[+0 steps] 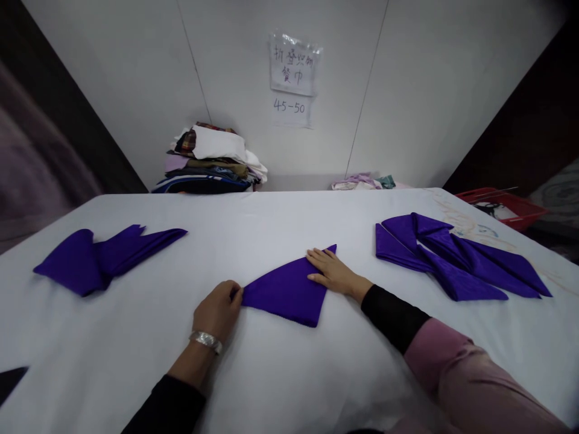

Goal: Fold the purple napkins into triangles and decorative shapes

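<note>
A purple cloth napkin (284, 292), folded into a flat triangle-like shape, lies on the white-covered table (271, 374) in front of me. My left hand (219, 310) pinches its left corner between thumb and fingers; a silver bracelet circles that wrist. Flat across the napkin's right end lies my right hand (332, 272), its fingers stretched out and pointing left. A purple tip of cloth sticks out beyond those fingers. To the left rests a folded purple napkin (81, 262) with a gathered shape. Several folded purple napkins (456, 259) lie overlapping on the right.
Behind the table's far edge stands a stack of folded clothes (212, 160), with a smaller cloth pile (362, 182) farther right. A red basket (511, 208) sits beyond the right edge. Paper signs (294, 66) hang on the wall. A dark corner of something (11, 381) shows at lower left.
</note>
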A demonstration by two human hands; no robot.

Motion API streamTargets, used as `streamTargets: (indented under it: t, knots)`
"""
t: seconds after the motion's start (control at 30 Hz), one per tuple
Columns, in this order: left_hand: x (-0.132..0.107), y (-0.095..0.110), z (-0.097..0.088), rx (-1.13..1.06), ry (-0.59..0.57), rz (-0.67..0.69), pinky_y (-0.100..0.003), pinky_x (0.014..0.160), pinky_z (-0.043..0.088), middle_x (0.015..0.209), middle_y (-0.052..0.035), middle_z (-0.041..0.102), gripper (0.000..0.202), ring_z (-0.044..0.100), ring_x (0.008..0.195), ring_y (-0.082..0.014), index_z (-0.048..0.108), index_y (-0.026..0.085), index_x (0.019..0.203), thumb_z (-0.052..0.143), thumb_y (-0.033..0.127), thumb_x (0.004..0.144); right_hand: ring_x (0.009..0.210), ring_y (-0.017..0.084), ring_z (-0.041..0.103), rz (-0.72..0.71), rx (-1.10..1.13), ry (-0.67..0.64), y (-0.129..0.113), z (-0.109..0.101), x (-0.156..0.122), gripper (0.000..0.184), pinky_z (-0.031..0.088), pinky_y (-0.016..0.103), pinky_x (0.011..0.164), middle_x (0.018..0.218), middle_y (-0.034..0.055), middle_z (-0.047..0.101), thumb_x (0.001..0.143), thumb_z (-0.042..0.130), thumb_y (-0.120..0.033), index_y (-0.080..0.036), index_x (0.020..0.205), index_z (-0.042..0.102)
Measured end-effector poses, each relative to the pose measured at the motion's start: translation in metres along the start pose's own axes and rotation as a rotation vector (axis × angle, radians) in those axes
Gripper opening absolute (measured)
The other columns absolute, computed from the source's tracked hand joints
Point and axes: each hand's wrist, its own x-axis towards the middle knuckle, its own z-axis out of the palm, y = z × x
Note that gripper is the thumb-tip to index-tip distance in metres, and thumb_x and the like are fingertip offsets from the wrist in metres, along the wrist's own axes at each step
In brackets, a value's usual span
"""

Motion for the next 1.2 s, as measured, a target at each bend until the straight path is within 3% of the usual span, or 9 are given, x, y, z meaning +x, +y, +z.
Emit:
streamTargets:
  t: [0.23, 0.43, 0.5, 0.6, 0.73, 0.83, 1.0, 1.1, 1.2]
  knots:
    - [0.003, -0.001, 0.003, 0.054, -0.026, -0.004, -0.027, 0.059, 0.036, 0.085, -0.0013, 0.064, 0.018, 0.058, 0.073, -0.0175, 0.057, 0.023, 0.082, 0.042, 0.032, 0.085, 0.138, 0.025, 0.017, 0.289, -0.112, 0.039, 0.031, 0.002, -0.007, 0.068, 0.011, 0.05, 0.11, 0.15, 0.0116, 0.024, 0.091, 0.026, -0.06, -0.017, 0.143, 0.028]
    - [0.0, 0.002, 0.003, 0.051, 0.023, 0.03, -0.027, 0.062, 0.036, 0.089, -0.0024, 0.064, 0.016, 0.058, 0.078, -0.0177, 0.057, 0.022, 0.083, 0.043, 0.029, 0.085, 0.139, 0.025, 0.015, 0.354, -0.016, 0.069, 0.033, -0.003, -0.01, 0.062, 0.01, 0.052, 0.11, 0.15, 0.0118, 0.023, 0.093, 0.028, -0.054, -0.019, 0.143, 0.028]
    - [-0.001, 0.001, 0.004, 0.033, 0.04, 0.036, -0.027, 0.062, 0.036, 0.089, -0.0025, 0.064, 0.015, 0.058, 0.078, -0.0178, 0.057, 0.022, 0.083, 0.044, 0.028, 0.085, 0.139, 0.025, 0.012, 0.313, 0.027, 0.131, 0.022, -0.004, -0.016, 0.06, 0.009, 0.052, 0.11, 0.15, 0.0119, 0.023, 0.093, 0.028, -0.052, -0.019, 0.144, 0.027]
    - [-0.003, 0.001, 0.005, 0.006, 0.056, 0.044, -0.027, 0.062, 0.036, 0.088, -0.0023, 0.063, 0.015, 0.058, 0.078, -0.0173, 0.057, 0.022, 0.083, 0.044, 0.028, 0.085, 0.138, 0.024, 0.016, 0.124, 0.072, 0.191, -0.009, -0.004, -0.032, 0.058, 0.009, 0.051, 0.111, 0.147, 0.0102, 0.03, 0.092, 0.034, -0.051, -0.022, 0.142, 0.031]
    - [-0.004, 0.001, 0.005, -0.019, 0.075, 0.062, -0.027, 0.064, 0.037, 0.093, -0.0025, 0.061, 0.014, 0.057, 0.08, -0.0165, 0.057, 0.021, 0.082, 0.044, 0.026, 0.085, 0.135, 0.025, 0.026, -0.131, 0.118, 0.053, -0.058, 0.002, -0.059, 0.058, 0.014, 0.052, 0.11, 0.143, 0.0096, 0.038, 0.089, 0.046, -0.048, -0.025, 0.141, 0.034]
    - [-0.004, 0.002, 0.004, -0.045, 0.079, 0.062, -0.028, 0.065, 0.037, 0.09, -0.003, 0.061, 0.013, 0.056, 0.079, -0.017, 0.056, 0.021, 0.082, 0.044, 0.025, 0.084, 0.134, 0.027, 0.029, -0.187, 0.061, -0.02, -0.08, 0.01, -0.071, 0.06, 0.018, 0.052, 0.11, 0.143, 0.0113, 0.039, 0.087, 0.05, -0.048, -0.022, 0.14, 0.037]
    - [-0.006, 0.002, 0.002, -0.114, 0.063, 0.056, -0.029, 0.066, 0.038, 0.086, -0.0034, 0.063, 0.011, 0.056, 0.077, -0.0178, 0.057, 0.02, 0.081, 0.046, 0.022, 0.082, 0.125, 0.026, 0.043, -0.196, -0.049, 0.11, -0.082, 0.028, -0.072, 0.041, 0.032, 0.05, 0.104, 0.133, 0.0127, 0.051, 0.09, 0.047, -0.031, -0.019, 0.13, 0.05]
    - [-0.009, 0.002, -0.001, -0.188, 0.045, 0.047, -0.028, 0.069, 0.04, 0.084, -0.0025, 0.063, 0.01, 0.057, 0.078, -0.0169, 0.058, 0.02, 0.08, 0.047, 0.02, 0.08, 0.117, 0.024, 0.051, -0.242, -0.072, 0.222, -0.068, 0.031, -0.073, 0.037, 0.04, 0.047, 0.099, 0.124, 0.0127, 0.058, 0.09, 0.041, -0.017, -0.019, 0.123, 0.056]
    - [-0.018, 0.004, -0.006, -0.274, 0.008, 0.038, -0.027, 0.066, 0.043, 0.076, 0.0003, 0.064, 0.01, 0.059, 0.072, -0.015, 0.058, 0.02, 0.08, 0.048, 0.024, 0.079, 0.112, 0.023, 0.055, -0.28, -0.071, 0.238, -0.048, 0.023, -0.078, 0.038, 0.046, 0.044, 0.093, 0.119, 0.0116, 0.062, 0.088, 0.039, -0.013, -0.02, 0.119, 0.06]
